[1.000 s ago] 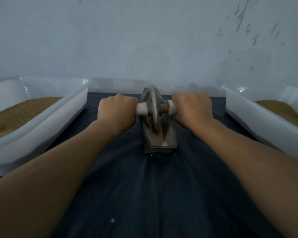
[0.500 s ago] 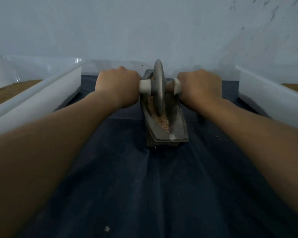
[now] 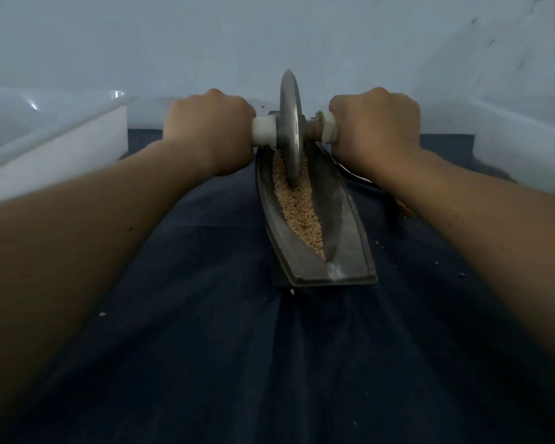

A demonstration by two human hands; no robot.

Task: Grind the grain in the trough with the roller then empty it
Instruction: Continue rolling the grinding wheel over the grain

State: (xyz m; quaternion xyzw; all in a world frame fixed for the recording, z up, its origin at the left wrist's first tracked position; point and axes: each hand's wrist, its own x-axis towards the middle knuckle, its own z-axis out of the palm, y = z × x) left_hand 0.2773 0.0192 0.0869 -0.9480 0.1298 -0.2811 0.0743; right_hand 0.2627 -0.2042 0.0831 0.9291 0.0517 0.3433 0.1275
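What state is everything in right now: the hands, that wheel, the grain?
Roller, upright, rim down in the grain.
Grain, coarse, lying along the trough.
Trough, flat on the cloth, not emptied.
Left hand, gripping the roller's left handle.
Right hand, gripping its right handle.
Left tub, contents hidden.
Right tub, contents hidden.

The trough is dull dark grey, with a paler scuffed streak at its near end. The grain is speckled tan. The roller has a mid-grey disc and off-white collars. The table is plain navy, dotted with pale specks. The left tub and right tub are white.
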